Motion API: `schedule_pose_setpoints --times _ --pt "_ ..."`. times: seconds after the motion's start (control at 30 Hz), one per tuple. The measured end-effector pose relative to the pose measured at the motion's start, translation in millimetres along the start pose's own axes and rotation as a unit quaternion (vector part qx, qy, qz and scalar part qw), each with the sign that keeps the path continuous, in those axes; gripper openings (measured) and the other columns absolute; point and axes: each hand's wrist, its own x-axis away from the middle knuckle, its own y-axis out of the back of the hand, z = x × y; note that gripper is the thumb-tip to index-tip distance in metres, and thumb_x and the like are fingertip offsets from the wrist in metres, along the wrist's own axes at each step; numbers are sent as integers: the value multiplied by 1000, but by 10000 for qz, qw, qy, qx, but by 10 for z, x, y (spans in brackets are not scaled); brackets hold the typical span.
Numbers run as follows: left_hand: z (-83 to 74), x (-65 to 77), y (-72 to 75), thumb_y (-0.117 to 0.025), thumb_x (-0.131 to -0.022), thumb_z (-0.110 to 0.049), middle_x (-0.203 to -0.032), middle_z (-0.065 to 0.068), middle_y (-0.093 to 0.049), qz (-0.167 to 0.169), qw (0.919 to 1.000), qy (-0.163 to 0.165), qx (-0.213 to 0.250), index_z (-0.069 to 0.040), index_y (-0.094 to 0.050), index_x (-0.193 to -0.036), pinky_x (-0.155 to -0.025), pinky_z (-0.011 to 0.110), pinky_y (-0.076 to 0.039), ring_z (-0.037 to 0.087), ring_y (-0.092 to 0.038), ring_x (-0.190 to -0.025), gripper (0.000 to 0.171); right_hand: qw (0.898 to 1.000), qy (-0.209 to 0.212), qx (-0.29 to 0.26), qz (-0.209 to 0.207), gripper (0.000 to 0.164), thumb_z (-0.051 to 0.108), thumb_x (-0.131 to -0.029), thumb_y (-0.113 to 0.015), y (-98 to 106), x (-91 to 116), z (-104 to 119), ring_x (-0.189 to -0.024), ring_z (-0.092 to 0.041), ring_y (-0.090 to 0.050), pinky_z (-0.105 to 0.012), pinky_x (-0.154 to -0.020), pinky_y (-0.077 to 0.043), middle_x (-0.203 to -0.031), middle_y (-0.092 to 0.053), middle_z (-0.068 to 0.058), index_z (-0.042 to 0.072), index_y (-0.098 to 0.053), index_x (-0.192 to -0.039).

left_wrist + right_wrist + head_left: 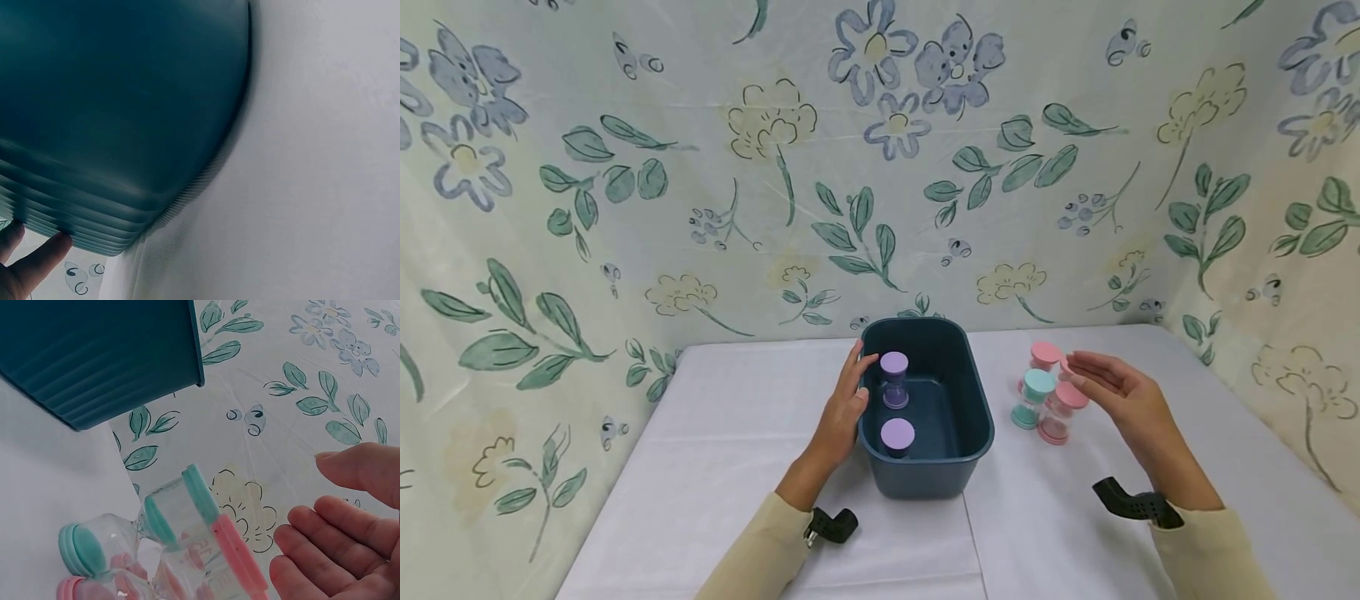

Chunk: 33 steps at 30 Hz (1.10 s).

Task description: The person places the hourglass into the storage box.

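Note:
My left hand (pixel 838 417) rests against the left side of the dark teal bin (pixel 925 492), fingertips at its rim. In the left wrist view, two nearly straight fingers (pixel 40 265) touch the bin's ribbed outer wall. Inside the bin stand two purple-capped sand timers, one at the back (pixel 894 364) and one at the front (pixel 897 435). My right hand (pixel 1123 396) hovers beside a cluster of timers, its thumb apart from loosely bent fingers and nothing held. That cluster has a teal-capped sand timer (pixel 1037 383) and three pink-capped ones, the nearest pink timer (pixel 1070 396) partly overlapped by the fingertips.
A white cloth (pixel 745 483) covers the table, with a seam running forward from the bin. Floral fabric (pixel 865 242) hangs behind the table and along its sides. Each wrist wears a black strap mount (pixel 1138 504).

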Motion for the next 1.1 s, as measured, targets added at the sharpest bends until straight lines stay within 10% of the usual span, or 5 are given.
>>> schedule_pose_setpoints --times 1.1 --pt "-27 1 -5 -30 -99 -30 -162 -4 -6 12 9998 173 43 -15 -32 -150 -107 67 -20 24 -10 -148 53 9990 5 -324 317 63 38 -90 -65 9 -56 -271 -111 4 -55 -11 -86 -46 -140 -51 -16 8 -45 -141"
